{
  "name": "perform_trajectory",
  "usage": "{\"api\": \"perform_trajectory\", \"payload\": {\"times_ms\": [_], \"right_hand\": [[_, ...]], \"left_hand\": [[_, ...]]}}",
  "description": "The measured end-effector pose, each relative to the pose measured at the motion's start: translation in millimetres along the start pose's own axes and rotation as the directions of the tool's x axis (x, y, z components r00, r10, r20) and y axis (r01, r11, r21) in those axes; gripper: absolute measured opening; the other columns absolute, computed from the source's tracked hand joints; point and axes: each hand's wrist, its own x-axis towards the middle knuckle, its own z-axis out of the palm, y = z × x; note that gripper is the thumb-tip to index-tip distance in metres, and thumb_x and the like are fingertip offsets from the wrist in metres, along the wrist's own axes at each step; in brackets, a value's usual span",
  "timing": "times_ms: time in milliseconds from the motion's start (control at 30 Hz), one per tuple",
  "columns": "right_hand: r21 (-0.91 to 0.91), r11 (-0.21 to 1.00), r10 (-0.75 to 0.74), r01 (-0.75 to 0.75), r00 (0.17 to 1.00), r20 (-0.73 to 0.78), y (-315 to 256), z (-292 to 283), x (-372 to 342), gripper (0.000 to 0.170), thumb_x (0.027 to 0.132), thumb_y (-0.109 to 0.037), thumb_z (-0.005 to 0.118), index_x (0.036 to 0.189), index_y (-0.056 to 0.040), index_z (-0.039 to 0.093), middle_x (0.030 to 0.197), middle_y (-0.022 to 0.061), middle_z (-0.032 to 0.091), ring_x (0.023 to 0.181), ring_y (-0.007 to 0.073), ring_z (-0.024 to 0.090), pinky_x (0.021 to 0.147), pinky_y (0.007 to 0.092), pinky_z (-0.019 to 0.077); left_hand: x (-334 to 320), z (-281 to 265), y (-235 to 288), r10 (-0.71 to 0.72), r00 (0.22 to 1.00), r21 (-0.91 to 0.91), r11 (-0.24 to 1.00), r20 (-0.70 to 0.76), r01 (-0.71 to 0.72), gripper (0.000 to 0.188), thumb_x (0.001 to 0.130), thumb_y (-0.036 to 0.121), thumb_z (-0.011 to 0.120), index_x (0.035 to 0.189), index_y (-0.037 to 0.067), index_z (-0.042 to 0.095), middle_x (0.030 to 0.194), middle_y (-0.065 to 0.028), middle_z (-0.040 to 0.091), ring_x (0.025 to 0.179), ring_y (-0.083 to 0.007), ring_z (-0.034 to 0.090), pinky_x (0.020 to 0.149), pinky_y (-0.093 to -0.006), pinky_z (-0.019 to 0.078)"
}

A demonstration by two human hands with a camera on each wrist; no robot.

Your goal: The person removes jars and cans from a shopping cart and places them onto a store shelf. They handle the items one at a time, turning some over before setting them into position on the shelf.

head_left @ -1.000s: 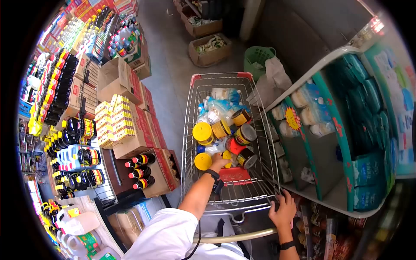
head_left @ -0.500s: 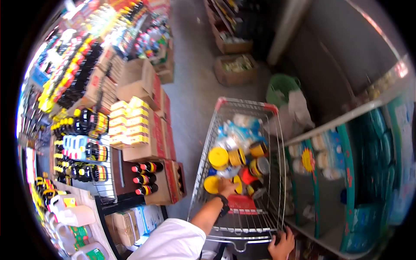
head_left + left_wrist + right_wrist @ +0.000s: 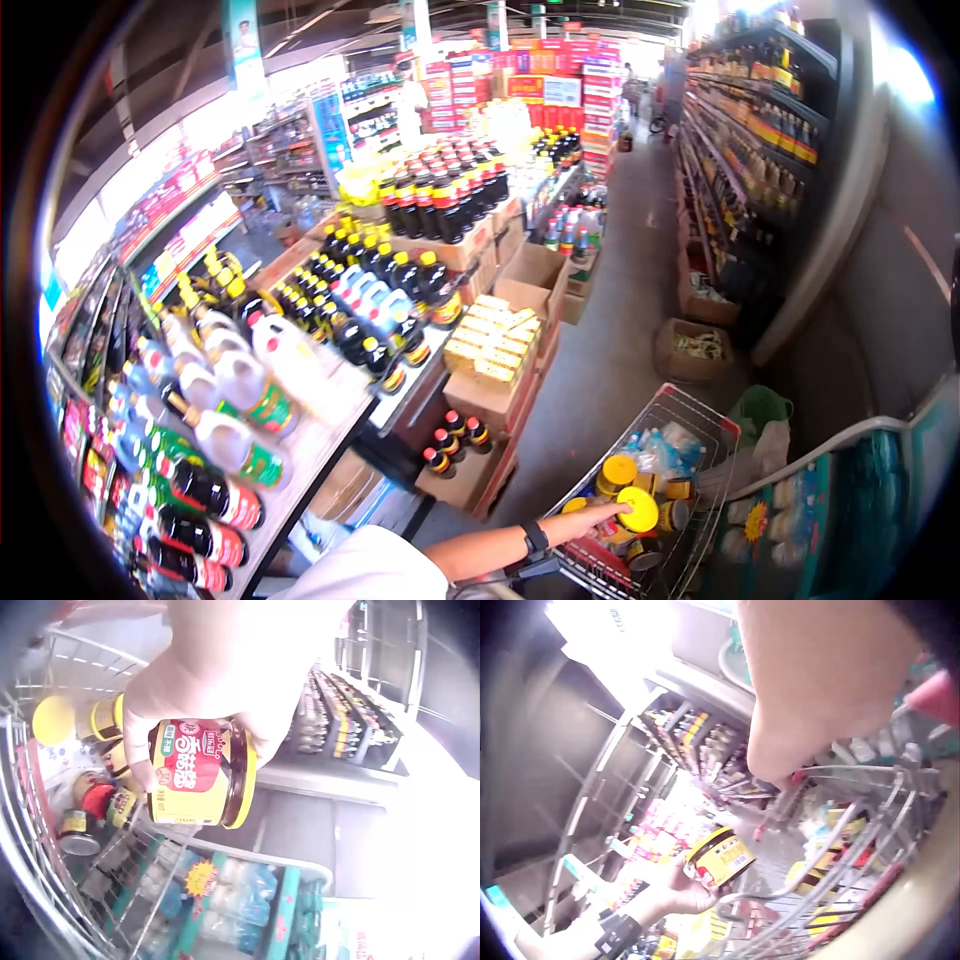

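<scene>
My left hand [image 3: 600, 514] holds a jar [image 3: 191, 772] with a yellow lid and a red and yellow label above the shopping cart [image 3: 720, 420]. In the left wrist view the jar lies on its side, thumb on one side and fingers over the other. The right wrist view shows the jar's yellow side [image 3: 724, 862] beyond the cart's wires. My right hand [image 3: 817, 712] grips the cart's rim, most of its fingers hidden; it is outside the head view. More jars [image 3: 79, 829] and clear-and-blue packages [image 3: 665, 450] lie in the cart.
A shelf rack with green edges and wrapped packs [image 3: 790, 510] stands close to the cart's right. To the left are soy-sauce-like dark bottles [image 3: 440, 200], stacked yellow boxes [image 3: 495, 340] and white jugs [image 3: 240, 380]. A cardboard box [image 3: 692, 350] sits on the aisle floor ahead.
My left hand has lifted the yellow-lidded jar up from among the others. The head view has swung up and left, so the cart sits lower right and my right hand has left that view.
</scene>
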Motion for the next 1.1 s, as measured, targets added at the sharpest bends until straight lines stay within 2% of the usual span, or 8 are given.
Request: {"api": "perform_trajectory", "payload": {"times_ms": [100,233,467,633,767,800,933,1100], "right_hand": [[0.269,0.919,-0.274,0.289,0.957,-0.093,-3,24,25,0.048,0.077,-0.019,0.078,0.117,-0.0012,0.059,0.134,0.0192,0.053,0.12,0.037,0.054,0.101,0.0438,0.0426],[0.514,0.803,-0.385,0.301,0.921,0.062,-105,-12,34,0.077,0.075,-0.013,0.083,0.139,0.0026,0.041,0.139,0.0184,0.046,0.128,0.0291,0.049,0.108,0.0368,0.0387],[0.588,0.679,-0.524,0.44,0.851,-0.032,-151,-56,14,0.098,0.066,-0.016,0.09,0.141,0.0018,0.031,0.13,0.0198,0.053,0.121,0.0288,0.056,0.1,0.0377,0.0473],[0.6,0.696,-0.416,0.396,0.902,-0.113,-135,-65,0,0.099,0.061,-0.023,0.094,0.134,0.0043,0.033,0.124,0.0199,0.057,0.115,0.0267,0.06,0.098,0.0366,0.0474],[0.693,0.689,-0.171,0.212,0.977,-0.128,-110,-72,-33,0.094,0.061,-0.027,0.095,0.13,0.0031,0.038,0.123,0.0163,0.057,0.114,0.0216,0.058,0.098,0.0339,0.0466],[0.69,0.691,-0.156,0.217,0.976,-0.151,-103,-74,-41,0.094,0.061,-0.026,0.095,0.13,0.0033,0.038,0.123,0.0159,0.057,0.114,0.0214,0.058,0.098,0.0339,0.0465],[0.72,0.661,-0.026,0.211,0.966,-0.259,-65,-83,-73,0.093,0.058,-0.013,0.093,0.131,0.0007,0.037,0.122,0.013,0.054,0.114,0.0204,0.056,0.1,0.0348,0.046],[0.535,0.829,0.151,0.16,0.858,-0.491,-11,-95,-136,0.093,0.057,-0.009,0.091,0.134,-0.0006,0.039,0.127,0.0114,0.052,0.119,0.0221,0.052,0.104,0.0369,0.0421]], "left_hand": [[-74,43,41,0.135,0.979,0.063,0.99,-0.152,-0.127,0.067,0.082,0.035,0.077,0.129,0.007,0.039,0.097,-0.0097,0.064,0.07,-0.0197,0.066,0.054,-0.032,0.0531],[-145,83,63,0.3,0.954,0.079,0.952,-0.024,-0.297,0.086,0.082,0.025,0.079,0.141,0.005,0.019,0.134,-0.0172,0.044,0.118,-0.0288,0.055,0.087,-0.0465,0.0562],[-197,142,44,0.468,0.872,0.28,0.826,0.142,-0.489,0.092,0.082,0.033,0.079,0.142,0.004,0.015,0.132,-0.0168,0.041,0.115,-0.0272,0.056,0.09,-0.0445,0.0552],[-197,158,17,0.39,0.895,0.077,0.907,0.216,-0.414,0.062,0.098,0.049,0.053,0.139,0.011,0.025,0.118,-0.0129,0.05,0.104,-0.0256,0.062,0.087,-0.0464,0.0552],[-196,153,13,0.244,0.834,0.051,0.95,0.495,-0.309,0.065,0.101,0.056,0.037,0.146,0.009,0.029,0.142,-0.0156,0.045,0.126,-0.0317,0.052,0.099,-0.0514,0.0462],[-197,149,13,0.176,0.837,0.122,0.953,0.518,-0.276,0.067,0.102,0.054,0.037,0.149,0.008,0.026,0.128,-0.0153,0.054,0.109,-0.0273,0.063,0.095,-0.0394,0.0494],[-194,112,18,0.252,0.945,0.227,0.927,0.21,-0.298,0.053,0.104,0.043,0.041,0.136,0.0,0.039,0.12,-0.0178,0.059,0.097,-0.0288,0.068,0.085,-0.0377,0.0544],[-191,32,22,0.407,0.903,0.317,0.882,-0.14,-0.348,0.044,0.101,0.038,0.052,0.125,0.001,0.047,0.112,-0.0153,0.063,0.097,-0.0244,0.066,0.083,-0.0344,0.0534]]}}
